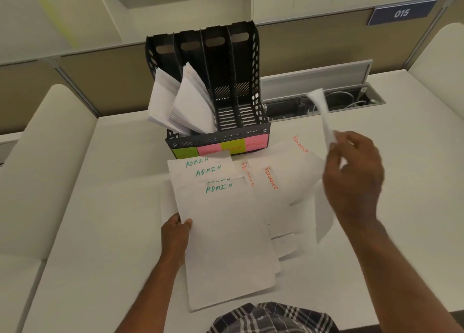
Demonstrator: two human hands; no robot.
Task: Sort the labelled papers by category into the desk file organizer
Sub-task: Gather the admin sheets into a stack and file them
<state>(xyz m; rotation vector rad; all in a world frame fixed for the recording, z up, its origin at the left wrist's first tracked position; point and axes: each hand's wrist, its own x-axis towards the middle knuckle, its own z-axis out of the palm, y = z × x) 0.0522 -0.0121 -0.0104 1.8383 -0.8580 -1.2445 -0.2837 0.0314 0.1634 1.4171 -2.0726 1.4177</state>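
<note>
Judging by how things lie, the sort is about half done: the two left compartments of the file organizer (211, 86) hold curling sheets, while the two right ones stand bare. Left to file are the ADMIN papers (221, 222), stacked on the bench (105, 207) in front of the organizer, and the FINANCE papers (281, 179) fanned out just beside them to the right. The left hand (175, 234) pinches the lower left edge of the ADMIN stack; the right hand (356, 172) grips a lifted sheet (320, 106), blurred and edge-on, its label unreadable. The sticky labels (218, 147) on the organizer's front are too faint to read surely
</note>
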